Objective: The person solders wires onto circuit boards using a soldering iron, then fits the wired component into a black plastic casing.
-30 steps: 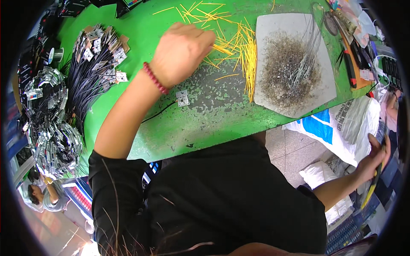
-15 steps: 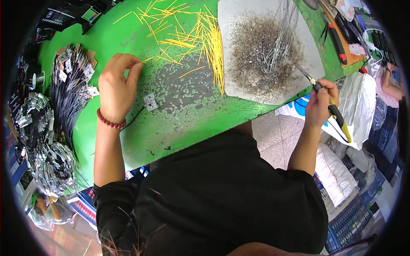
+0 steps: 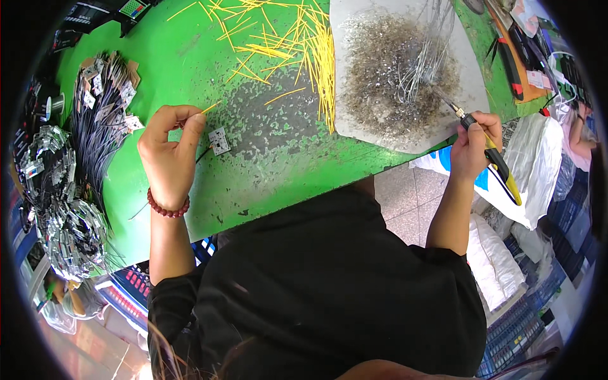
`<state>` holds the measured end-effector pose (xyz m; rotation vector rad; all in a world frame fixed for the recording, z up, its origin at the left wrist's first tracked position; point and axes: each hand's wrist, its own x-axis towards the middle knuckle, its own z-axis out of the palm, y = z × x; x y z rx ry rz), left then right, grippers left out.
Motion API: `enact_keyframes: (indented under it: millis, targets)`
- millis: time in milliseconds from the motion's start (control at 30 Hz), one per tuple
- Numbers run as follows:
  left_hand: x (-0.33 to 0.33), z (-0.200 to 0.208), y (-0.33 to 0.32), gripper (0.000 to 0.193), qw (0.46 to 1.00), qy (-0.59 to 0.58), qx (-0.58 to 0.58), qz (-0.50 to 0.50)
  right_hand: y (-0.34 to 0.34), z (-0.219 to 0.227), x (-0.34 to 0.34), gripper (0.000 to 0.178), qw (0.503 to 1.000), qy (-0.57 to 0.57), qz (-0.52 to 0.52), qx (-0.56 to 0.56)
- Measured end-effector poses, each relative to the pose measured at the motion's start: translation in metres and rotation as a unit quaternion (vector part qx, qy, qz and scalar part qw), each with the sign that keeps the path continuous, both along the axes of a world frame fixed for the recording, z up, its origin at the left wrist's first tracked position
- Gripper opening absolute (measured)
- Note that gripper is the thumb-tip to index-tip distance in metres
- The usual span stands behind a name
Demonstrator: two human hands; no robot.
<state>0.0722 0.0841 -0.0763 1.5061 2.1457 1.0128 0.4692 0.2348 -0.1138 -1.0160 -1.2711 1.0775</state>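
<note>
My left hand [image 3: 170, 149] pinches a short yellow wire [image 3: 212, 107] between thumb and forefinger, its free end pointing away to the right. Just right of that hand a small white circuit board [image 3: 219, 140] lies on the green table, its black cable running under the hand. My right hand [image 3: 475, 149] grips a soldering iron [image 3: 499, 166] with a black and yellow handle. The iron's tip is over a pale sheet [image 3: 354, 135] stained with dark residue, close to the lower ends of thin silvery wires [image 3: 423, 69] that look like solder.
Loose yellow wires [image 3: 324, 76] lie piled left of the sheet. Bundled black cables with small boards [image 3: 95, 136] and a shiny heap of parts [image 3: 73, 234] line the left. Red-and-black cutters [image 3: 510, 69] lie far right. White bags [image 3: 529, 168] hang beyond the table's right edge.
My left hand has drawn nearer to me with the yellow wire, coming beside the small board, which sits slightly nearer too. My right hand holds the soldering iron in almost the same place.
</note>
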Motion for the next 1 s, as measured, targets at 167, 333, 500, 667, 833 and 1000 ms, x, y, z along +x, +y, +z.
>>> enact_keyframes:
  millis: [167, 333, 500, 667, 833, 1000]
  targets:
    - [0.004, 0.003, -0.015, 0.005, 1.0, -0.001, 0.003, -0.001, 0.001, -0.009, -0.01, 0.01, 0.998, -0.024, -0.055, 0.004]
    - [0.006, 0.004, -0.031, 0.009, 0.999, 0.02, 0.034, -0.022, -0.015, 0.01, -0.011, 0.014, 0.994, 0.042, 0.095, 0.022]
    - [0.006, -0.004, -0.054, 0.01, 0.999, 0.039, 0.017, 0.011, -0.051, 0.011, -0.082, 0.024, 0.98, -0.011, 0.178, 0.093]
    - [0.009, -0.014, -0.072, 0.011, 0.993, 0.108, 0.035, 0.013, -0.084, 0.006, -0.149, 0.027, 0.958, 0.022, 0.286, 0.015]
    - [0.008, -0.024, -0.073, 0.012, 0.986, 0.142, 0.084, 0.022, -0.095, -0.005, -0.177, 0.021, 0.944, 0.022, 0.33, -0.011]
    - [0.005, -0.03, -0.069, 0.012, 0.987, 0.132, 0.092, 0.032, -0.096, -0.005, -0.191, 0.021, 0.939, -0.008, 0.343, -0.002]
